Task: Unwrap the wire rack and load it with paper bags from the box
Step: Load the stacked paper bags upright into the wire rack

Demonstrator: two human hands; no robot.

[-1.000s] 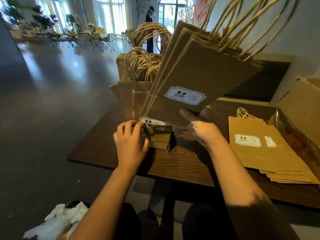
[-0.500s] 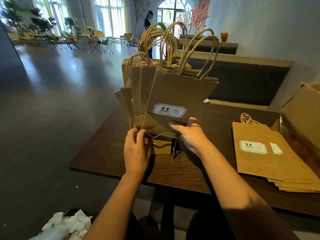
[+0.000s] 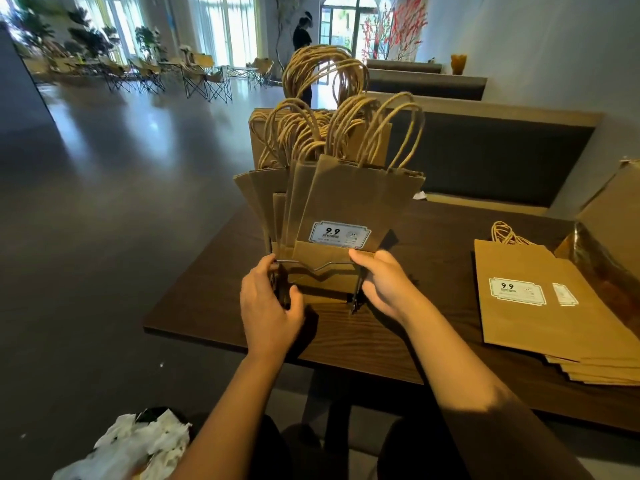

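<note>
- Wire rack (image 3: 318, 271): upright bags (front row full); left hand (image 3: 268, 306) grips its left corner, right hand (image 3: 381, 285) fingers loosely resting on its right
- Flat bag stack (image 3: 540, 306) right of rack, nearer right hand

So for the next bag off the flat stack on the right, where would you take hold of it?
Probably by the twisted paper handles at the far end of the stack of flat bags, coming from above. The bags lie flat on the table, so their edges give little to pinch, while the handle loops stick out free.
</note>
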